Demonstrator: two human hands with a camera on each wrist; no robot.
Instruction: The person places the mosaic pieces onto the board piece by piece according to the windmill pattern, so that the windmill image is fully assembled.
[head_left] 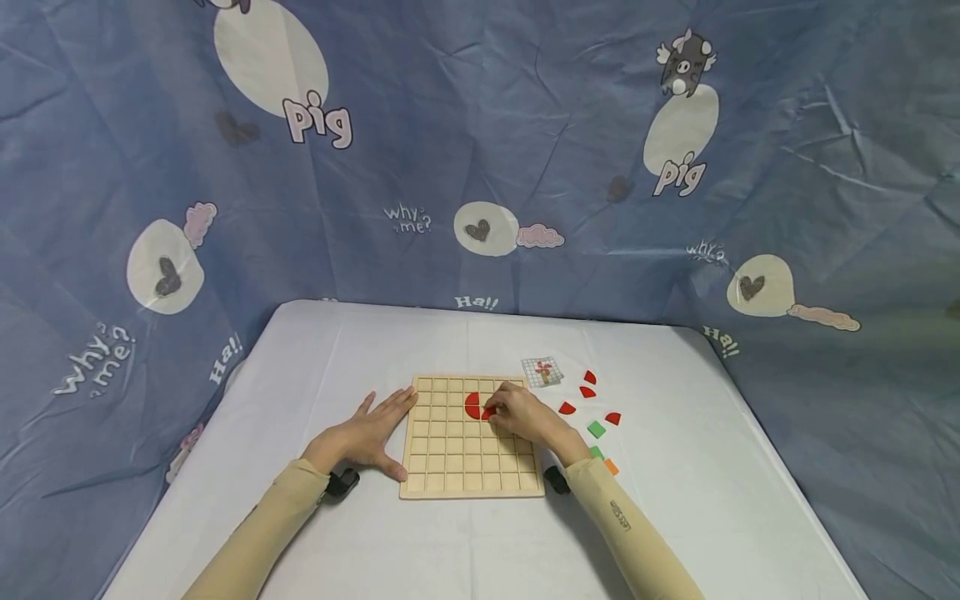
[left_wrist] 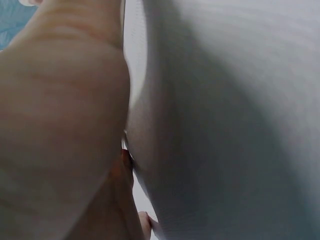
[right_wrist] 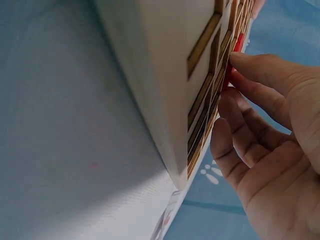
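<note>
A square wooden grid board [head_left: 450, 479] lies on the table. Two red quarter-circle pieces [head_left: 472, 399] sit in its upper middle cells, one above the other. Just right of them my right hand [head_left: 521, 414] pinches a red quarter-circle piece [head_left: 488, 412] at the board's surface; in the right wrist view, thumb and fingertips meet on the red piece [right_wrist: 228, 75]. My left hand [head_left: 367, 435] spreads its straight fingers along the board's left edge, fingertips and thumb touching it. In the left wrist view that hand's palm side [left_wrist: 60, 125] fills the left, and its fingertips are mostly hidden.
A small pattern card [head_left: 542, 372] lies beyond the board's upper right corner. To the right are several loose red quarter-circles [head_left: 612, 418], green squares [head_left: 596, 429] and an orange piece [head_left: 611, 467], partly near my right forearm. A blue printed curtain [head_left: 420, 150] hangs behind the white table [head_left: 360, 350].
</note>
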